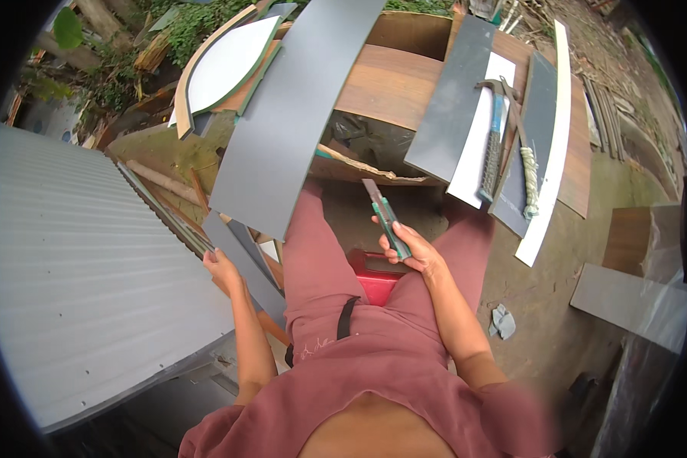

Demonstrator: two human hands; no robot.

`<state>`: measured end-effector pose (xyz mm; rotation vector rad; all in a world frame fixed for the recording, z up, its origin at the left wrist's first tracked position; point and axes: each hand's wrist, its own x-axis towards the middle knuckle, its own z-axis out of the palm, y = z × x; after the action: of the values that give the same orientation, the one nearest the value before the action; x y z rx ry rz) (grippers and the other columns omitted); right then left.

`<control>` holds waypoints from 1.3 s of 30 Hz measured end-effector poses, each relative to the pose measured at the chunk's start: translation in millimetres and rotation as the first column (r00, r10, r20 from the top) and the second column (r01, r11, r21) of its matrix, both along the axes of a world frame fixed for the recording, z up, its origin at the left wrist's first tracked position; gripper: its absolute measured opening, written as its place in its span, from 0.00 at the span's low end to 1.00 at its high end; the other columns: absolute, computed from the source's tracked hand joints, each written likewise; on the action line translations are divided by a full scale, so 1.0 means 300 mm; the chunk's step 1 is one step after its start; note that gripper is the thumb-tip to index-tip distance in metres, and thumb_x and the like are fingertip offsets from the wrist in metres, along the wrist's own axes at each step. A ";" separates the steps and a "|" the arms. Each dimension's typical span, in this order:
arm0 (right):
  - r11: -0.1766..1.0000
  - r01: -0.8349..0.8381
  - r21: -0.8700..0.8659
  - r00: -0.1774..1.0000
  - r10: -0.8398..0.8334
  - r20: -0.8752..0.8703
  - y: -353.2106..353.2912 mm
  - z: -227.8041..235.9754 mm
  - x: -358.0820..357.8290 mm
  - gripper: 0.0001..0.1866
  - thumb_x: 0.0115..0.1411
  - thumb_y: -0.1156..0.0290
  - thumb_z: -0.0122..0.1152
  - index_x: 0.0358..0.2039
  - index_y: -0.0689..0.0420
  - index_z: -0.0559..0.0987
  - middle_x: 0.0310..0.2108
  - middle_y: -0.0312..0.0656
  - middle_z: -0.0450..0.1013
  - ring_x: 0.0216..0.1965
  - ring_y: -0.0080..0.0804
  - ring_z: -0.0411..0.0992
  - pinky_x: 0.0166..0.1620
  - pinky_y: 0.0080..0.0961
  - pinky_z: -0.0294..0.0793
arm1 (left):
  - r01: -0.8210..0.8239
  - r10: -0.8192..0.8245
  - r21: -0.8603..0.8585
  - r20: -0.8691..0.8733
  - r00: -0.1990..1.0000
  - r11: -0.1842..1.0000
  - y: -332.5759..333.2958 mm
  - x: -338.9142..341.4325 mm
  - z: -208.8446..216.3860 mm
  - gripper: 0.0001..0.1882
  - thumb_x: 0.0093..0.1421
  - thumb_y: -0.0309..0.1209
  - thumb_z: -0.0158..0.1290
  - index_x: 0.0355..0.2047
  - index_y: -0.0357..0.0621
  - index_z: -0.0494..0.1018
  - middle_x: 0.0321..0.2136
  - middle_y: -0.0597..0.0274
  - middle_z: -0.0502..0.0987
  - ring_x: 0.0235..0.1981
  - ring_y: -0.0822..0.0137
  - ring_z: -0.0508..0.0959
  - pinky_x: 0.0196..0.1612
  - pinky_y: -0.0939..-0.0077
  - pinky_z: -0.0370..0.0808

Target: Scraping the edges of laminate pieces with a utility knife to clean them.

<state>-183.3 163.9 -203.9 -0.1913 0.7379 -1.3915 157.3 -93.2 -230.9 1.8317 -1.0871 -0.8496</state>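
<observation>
My right hand (412, 248) is closed around a green and black utility knife (390, 223) above my lap, its wide blade extended and pointing away from me. Out to the left, my left hand (222, 269) has its fingers closed at the near end of a long thin dark strip (168, 204), which runs beside the corrugated sheet. Just beyond that hand leans a narrow grey board (244, 263). A large dark grey panel (294, 122) lies slanting ahead of me, apart from both hands.
A blue-handled hammer (492, 141) and a tool with a cord-wrapped handle (528, 179) rest on boards at right. Wood-grain panels (389, 84) lie ahead. Corrugated sheet (91, 267) fills the left. A red stool (378, 286) is under me; a crumpled rag (502, 322) lies on the ground.
</observation>
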 end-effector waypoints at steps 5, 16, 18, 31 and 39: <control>0.957 -0.284 0.066 0.902 0.289 -0.321 -0.088 -0.128 -0.034 0.20 0.63 0.50 0.49 0.44 0.53 0.68 0.24 0.32 0.70 0.21 0.14 0.65 0.21 0.12 0.64 | 0.438 -0.471 -0.337 -0.018 0.882 0.833 0.042 -0.445 0.368 0.21 0.63 0.31 0.46 0.54 0.34 0.60 0.52 0.49 0.65 0.53 0.60 0.67 0.54 0.70 0.65; 0.991 -0.044 -0.125 0.875 -0.022 -0.484 -0.025 -0.231 -0.062 0.18 0.61 0.53 0.52 0.37 0.57 0.73 0.25 0.34 0.69 0.25 0.20 0.66 0.28 0.20 0.67 | 0.916 -0.944 -0.290 0.262 -0.202 -0.277 0.688 -1.139 0.503 0.20 0.57 0.28 0.52 0.50 0.37 0.65 0.49 0.47 0.66 0.52 0.51 0.68 0.54 0.65 0.65; 0.996 -0.008 -0.085 0.872 -0.034 -0.488 -0.040 -0.232 -0.068 0.19 0.60 0.52 0.54 0.37 0.57 0.72 0.25 0.33 0.69 0.26 0.20 0.67 0.29 0.19 0.67 | 0.905 -0.937 -0.284 0.237 -0.255 -0.318 0.731 -1.198 0.498 0.22 0.56 0.30 0.53 0.50 0.37 0.65 0.51 0.45 0.63 0.52 0.47 0.67 0.54 0.63 0.65; 0.990 0.136 -0.022 0.964 -0.138 -0.227 -0.106 -0.548 -0.022 0.18 0.60 0.52 0.56 0.28 0.55 0.69 0.22 0.27 0.62 0.25 0.15 0.58 0.28 0.22 0.60 | 0.837 -0.625 -0.158 0.738 -0.253 -0.524 0.921 -1.502 0.370 0.24 0.56 0.47 0.53 0.50 0.50 0.70 0.63 0.51 0.49 0.63 0.35 0.42 0.58 0.29 0.40; 0.997 -0.078 -0.021 0.829 0.053 -0.557 -0.068 -0.186 -0.062 0.17 0.60 0.53 0.56 0.29 0.54 0.69 0.21 0.26 0.62 0.25 0.14 0.58 0.27 0.19 0.58 | 0.917 -0.687 -0.157 0.710 -0.154 -0.367 0.834 -1.385 0.409 0.24 0.56 0.48 0.52 0.47 0.45 0.71 0.62 0.49 0.52 0.63 0.37 0.45 0.59 0.33 0.37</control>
<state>-202.0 143.5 -259.7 -0.6734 1.1722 -1.2915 -258.3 156.9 -108.2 -0.0686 -2.7365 -0.6157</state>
